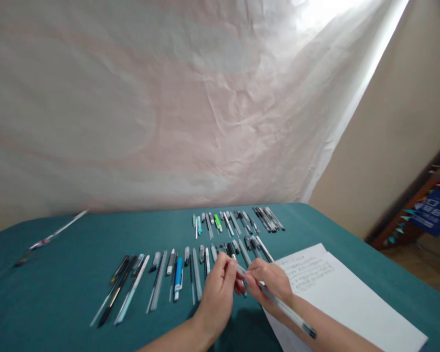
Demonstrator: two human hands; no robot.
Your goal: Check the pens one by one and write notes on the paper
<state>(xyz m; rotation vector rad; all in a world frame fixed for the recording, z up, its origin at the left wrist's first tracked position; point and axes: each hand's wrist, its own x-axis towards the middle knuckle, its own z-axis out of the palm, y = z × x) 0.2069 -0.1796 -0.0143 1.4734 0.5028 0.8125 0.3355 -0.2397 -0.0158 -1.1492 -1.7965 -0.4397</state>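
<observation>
Pale, crinkled sheeting (pixel 168 98) hung behind our table, whose dark green cloth (pixel 51 293) ran out to rounded far corners; off to the right a plain wall (pixel 385 127) met a blue sign (pixel 434 212). We had pens and caps set out in two rows. Nearer to us, the front row took in slim clear barrels, a bright blue pen (pixel 178 278) and, at its left end, a black-and-gold pen (pixel 113 300). Farther back were a green pen (pixel 218 222) and, at the right end, a bunch of dark pens (pixel 268 219). One long, thin stick (pixel 58 237) lay well apart on the left.

We held the clear pen (pixel 291 317) in our right hand (pixel 269 281), pinched between thumb and fingers, its black end slanting back over our forearm. Our left hand (pixel 218 296) had its thumb pressed to its fingers right at the pen's other end, though we could not tell what it gripped there. Beneath our right arm lay white paper (pixel 352 303) with lines of handwriting, too blurred to read.
</observation>
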